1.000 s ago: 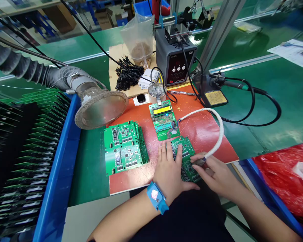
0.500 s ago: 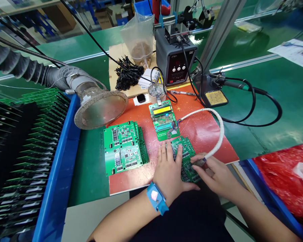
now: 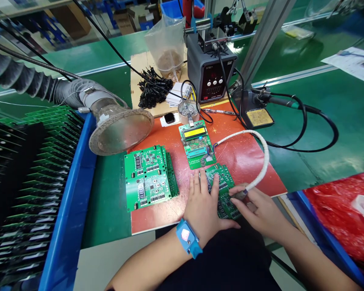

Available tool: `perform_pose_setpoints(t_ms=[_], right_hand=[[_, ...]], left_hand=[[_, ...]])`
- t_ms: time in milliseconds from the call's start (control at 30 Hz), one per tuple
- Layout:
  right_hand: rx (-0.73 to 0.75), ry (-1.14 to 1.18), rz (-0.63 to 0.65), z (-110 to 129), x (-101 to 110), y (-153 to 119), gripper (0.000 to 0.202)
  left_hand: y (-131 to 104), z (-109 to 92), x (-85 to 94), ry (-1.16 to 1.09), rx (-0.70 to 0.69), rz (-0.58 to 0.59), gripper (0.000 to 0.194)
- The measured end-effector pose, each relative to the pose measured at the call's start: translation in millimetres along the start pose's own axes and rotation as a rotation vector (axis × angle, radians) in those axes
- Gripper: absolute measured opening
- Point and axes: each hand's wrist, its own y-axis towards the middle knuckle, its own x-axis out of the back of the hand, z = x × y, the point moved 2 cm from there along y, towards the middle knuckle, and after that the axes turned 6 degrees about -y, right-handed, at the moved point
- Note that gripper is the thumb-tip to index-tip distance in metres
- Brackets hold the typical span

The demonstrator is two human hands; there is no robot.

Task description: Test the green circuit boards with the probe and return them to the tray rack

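Observation:
My left hand [image 3: 202, 206] lies flat with fingers apart over the left part of a green circuit board [image 3: 226, 178], covering some of it. Between the thumb and fingers of my right hand [image 3: 257, 208] is a probe [image 3: 239, 195], its tip against the board's lower half. A white sleeved cable [image 3: 265, 157] loops from the probe to a small programmer board [image 3: 197, 145] with a lit yellow display and a teal socket. To the left stands a stack of similar circuit boards [image 3: 148, 178]. A blue wrist strap [image 3: 189, 239] circles my left wrist.
A fume extractor hood [image 3: 121, 129] hangs at the left above a blue bin [image 3: 68, 202] of upright boards. Behind are a soldering station [image 3: 212, 72], a solder tin [image 3: 188, 111] and black leads [image 3: 154, 89]. The iron stand [image 3: 259, 117] sits right, near red plastic bags [image 3: 346, 210].

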Motion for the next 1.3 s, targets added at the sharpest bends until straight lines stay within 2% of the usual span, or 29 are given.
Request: perform_pose_setpoints(t_ms=[633,900,1300], right_hand=[[-0.035,0.011,0.014,-0.8,-0.5,-0.2,0.014],[-0.032,0.014,0.008,1.0,0.2,0.1,0.014],[0.010,-0.010,0.006,2.5,1.3,4.6,0.012]], left_hand=[[-1.3,-0.9,2.0,0.012,-0.003,0.016,0.132],[3.4,-7.0,5.5,0.053,0.020,0.093,0.139],[4.8,-7.0,5.9,0.082,0.021,0.098,0.133]])
